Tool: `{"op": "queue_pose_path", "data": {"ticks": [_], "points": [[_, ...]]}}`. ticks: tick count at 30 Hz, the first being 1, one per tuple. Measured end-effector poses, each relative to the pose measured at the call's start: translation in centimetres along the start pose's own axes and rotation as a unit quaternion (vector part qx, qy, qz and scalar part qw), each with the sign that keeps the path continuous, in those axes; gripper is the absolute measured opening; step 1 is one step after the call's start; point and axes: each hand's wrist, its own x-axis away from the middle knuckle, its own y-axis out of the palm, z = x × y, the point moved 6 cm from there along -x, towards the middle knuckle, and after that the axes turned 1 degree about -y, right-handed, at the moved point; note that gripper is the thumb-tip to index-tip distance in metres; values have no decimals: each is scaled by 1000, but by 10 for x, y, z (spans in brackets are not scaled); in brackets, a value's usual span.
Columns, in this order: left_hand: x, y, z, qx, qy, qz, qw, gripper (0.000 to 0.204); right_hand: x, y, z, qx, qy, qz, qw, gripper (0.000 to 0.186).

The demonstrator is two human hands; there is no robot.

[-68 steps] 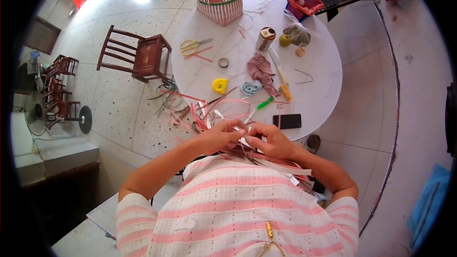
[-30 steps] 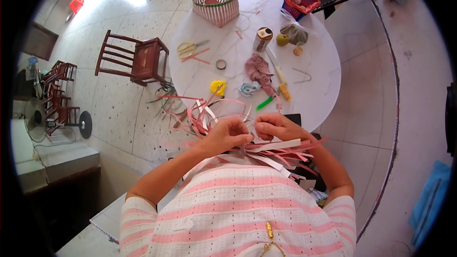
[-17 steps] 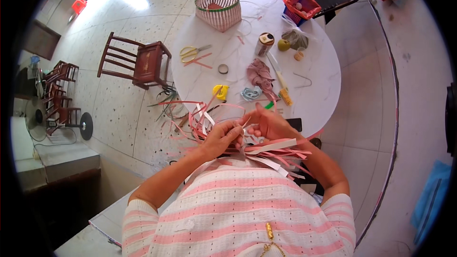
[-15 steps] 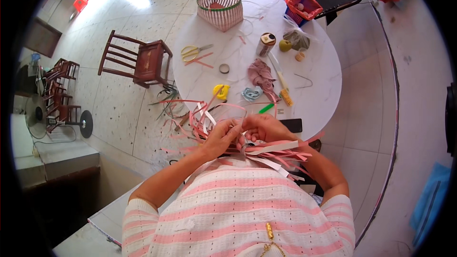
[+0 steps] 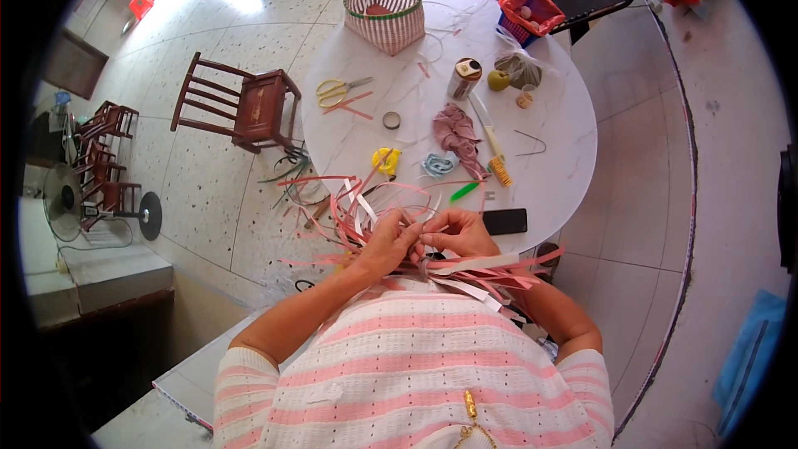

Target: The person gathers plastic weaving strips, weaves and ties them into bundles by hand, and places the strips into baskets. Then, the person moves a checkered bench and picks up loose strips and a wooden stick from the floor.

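Close in front of my body is a bunch of pink and white weaving strips [image 5: 507, 264], their loose ends fanning out to both sides. My left hand [image 5: 384, 245] is closed on strips near the middle of the bunch. Against its fingertips my right hand [image 5: 459, 233] pinches a strip, thumb and forefinger together. A pale strip end rises just above the two hands. My fingers hide where the strips cross. Beyond them on the table lie a green pen-like tool [image 5: 465, 191], a yellow tape measure [image 5: 386, 161] and a black phone [image 5: 505, 221].
The round white table [image 5: 557, 133] carries a striped woven basket [image 5: 385, 29], yellow-handled scissors [image 5: 339, 92], a tape roll [image 5: 391, 120], a pink cloth [image 5: 455, 129], a can [image 5: 465, 79] and a yellow-bristled brush [image 5: 499, 170]. A wooden chair [image 5: 264, 108] stands at the left.
My right hand has shifted slightly and turned, its thumb and forefinger now showing in a pinch beside the left fingertips. The phone is more fully in sight. My left hand stays nearly in place.
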Motion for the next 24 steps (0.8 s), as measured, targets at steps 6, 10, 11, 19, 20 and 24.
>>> {"op": "queue_pose_path", "data": {"ticks": [6,10,11,19,20,24], "points": [[2,1,0,-24,2,39,999,19,7,-11,-3,107,3,71,992,10],[12,10,17,-174,201,-3,964,16,11,-21,7,79,64,93,990,12],[13,11,19,-208,186,0,960,16,11,-21,7,78,63,93,991,12],[18,17,17,-406,261,4,876,20,20,-9,-8,141,33,82,986,14],[14,13,12,-337,189,-5,922,17,22,-7,-7,141,33,82,986,14],[9,6,-7,-101,-108,-96,984,19,25,-1,-13,140,-40,99,984,13]]}}
